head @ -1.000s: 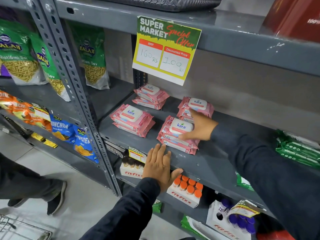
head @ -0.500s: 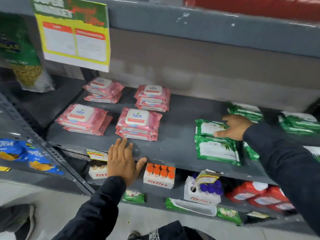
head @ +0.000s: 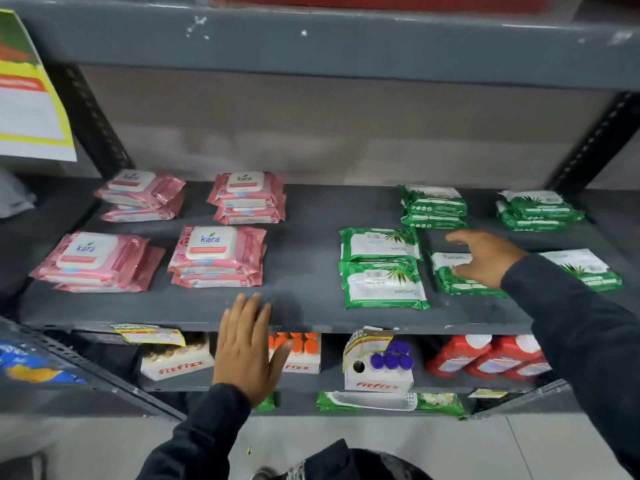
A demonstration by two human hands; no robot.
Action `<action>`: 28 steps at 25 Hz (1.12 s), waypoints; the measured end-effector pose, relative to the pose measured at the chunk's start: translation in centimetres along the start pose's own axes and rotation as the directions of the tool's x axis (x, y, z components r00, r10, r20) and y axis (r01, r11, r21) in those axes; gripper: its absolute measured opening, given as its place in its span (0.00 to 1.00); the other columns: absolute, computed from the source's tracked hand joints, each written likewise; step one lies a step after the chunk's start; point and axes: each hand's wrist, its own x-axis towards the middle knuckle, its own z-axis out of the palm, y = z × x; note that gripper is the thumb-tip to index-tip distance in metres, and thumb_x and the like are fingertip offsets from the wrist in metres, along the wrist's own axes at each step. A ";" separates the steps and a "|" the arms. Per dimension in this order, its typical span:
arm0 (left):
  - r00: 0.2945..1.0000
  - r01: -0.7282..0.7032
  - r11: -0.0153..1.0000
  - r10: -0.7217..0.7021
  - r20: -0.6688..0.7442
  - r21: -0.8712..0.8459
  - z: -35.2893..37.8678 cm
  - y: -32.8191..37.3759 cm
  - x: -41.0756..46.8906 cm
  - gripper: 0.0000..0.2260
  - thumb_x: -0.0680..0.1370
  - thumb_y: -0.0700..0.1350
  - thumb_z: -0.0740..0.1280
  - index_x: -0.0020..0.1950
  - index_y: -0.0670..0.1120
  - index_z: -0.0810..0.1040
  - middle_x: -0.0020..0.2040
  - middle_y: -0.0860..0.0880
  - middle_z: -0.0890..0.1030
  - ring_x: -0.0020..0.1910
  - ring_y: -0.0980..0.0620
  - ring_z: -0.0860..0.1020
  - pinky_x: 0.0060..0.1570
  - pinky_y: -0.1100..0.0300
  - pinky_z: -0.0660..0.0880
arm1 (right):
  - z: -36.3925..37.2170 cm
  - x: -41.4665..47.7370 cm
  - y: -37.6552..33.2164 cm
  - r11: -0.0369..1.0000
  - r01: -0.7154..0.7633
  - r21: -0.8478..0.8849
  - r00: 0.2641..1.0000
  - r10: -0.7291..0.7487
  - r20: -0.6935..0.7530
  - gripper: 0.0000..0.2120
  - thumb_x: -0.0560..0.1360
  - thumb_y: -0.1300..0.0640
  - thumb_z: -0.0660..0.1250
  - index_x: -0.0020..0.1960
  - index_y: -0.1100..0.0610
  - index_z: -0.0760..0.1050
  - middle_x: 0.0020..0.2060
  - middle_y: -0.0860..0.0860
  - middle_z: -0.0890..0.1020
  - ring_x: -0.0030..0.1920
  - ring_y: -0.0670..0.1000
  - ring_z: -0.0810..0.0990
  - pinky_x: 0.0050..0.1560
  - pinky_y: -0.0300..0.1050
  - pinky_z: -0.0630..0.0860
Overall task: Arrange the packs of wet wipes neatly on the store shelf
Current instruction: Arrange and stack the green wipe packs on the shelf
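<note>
Pink wet-wipe packs lie in small stacks on the left half of the grey shelf (head: pixel 304 299): front left (head: pixel 93 261), front middle (head: pixel 218 254), back left (head: pixel 142 194), back middle (head: pixel 247 197). Green packs fill the right half: two lying flat side by side, one (head: pixel 379 244) behind the other (head: pixel 384 285), stacks at the back (head: pixel 433 206) (head: pixel 538 209), one at far right (head: pixel 585 268). My right hand (head: pixel 485 258) hovers with fingers spread over a green pack (head: pixel 457 275). My left hand (head: pixel 247 351) rests flat, fingers apart, on the shelf's front edge.
An upper shelf (head: pixel 329 43) overhangs close above, with a yellow offer sign (head: pixel 31 112) at its left. Below are white boxes of small bottles (head: pixel 379 372), red bottles (head: pixel 485 355) and green packets (head: pixel 388 401). A slotted upright post (head: pixel 588 143) bounds the right.
The view has swung right, from the pink packs to the green ones. My right hand left the pink stack and now reaches over the green packs. My left hand stays on the shelf edge.
</note>
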 end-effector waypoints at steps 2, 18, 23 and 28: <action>0.999 -0.030 0.999 0.029 0.036 0.015 0.1 1.7 2.7 0.30 0.76 0.61 0.58 0.67 0.38 0.69 0.70 0.38 0.67 0.71 0.37 0.61 0.70 0.41 0.58 | -0.4 -0.1 1.7 0.998 -0.017 -0.056 0.999 0.019 0.040 0.33 0.72 0.61 0.71 0.74 0.50 0.63 0.73 0.53 0.68 0.67 0.56 0.72 0.63 0.45 0.70; 0.974 0.082 0.974 -0.123 0.192 0.210 1.6 2.9 6.1 0.35 0.77 0.64 0.43 0.68 0.39 0.70 0.70 0.40 0.70 0.70 0.42 0.67 0.69 0.48 0.62 | 0.6 -0.4 5.8 0.995 0.054 -0.085 0.992 -0.043 0.121 0.44 0.69 0.48 0.75 0.78 0.51 0.54 0.77 0.53 0.59 0.75 0.56 0.61 0.72 0.48 0.60; 0.970 0.111 0.970 -0.153 0.187 0.217 1.5 3.2 6.1 0.35 0.77 0.64 0.43 0.69 0.40 0.70 0.70 0.42 0.70 0.69 0.43 0.67 0.68 0.48 0.64 | 0.3 0.1 4.6 0.988 0.126 -0.093 0.990 -0.118 0.082 0.48 0.67 0.46 0.76 0.78 0.49 0.52 0.77 0.51 0.59 0.75 0.55 0.60 0.74 0.51 0.61; 0.966 0.124 0.964 -0.171 0.192 0.234 1.4 3.3 6.1 0.36 0.77 0.65 0.42 0.70 0.41 0.69 0.71 0.43 0.69 0.70 0.44 0.66 0.68 0.49 0.63 | 1.0 -0.6 0.3 0.953 0.301 -0.015 0.951 -0.299 0.079 0.45 0.67 0.45 0.75 0.77 0.50 0.55 0.76 0.52 0.61 0.74 0.54 0.62 0.73 0.49 0.63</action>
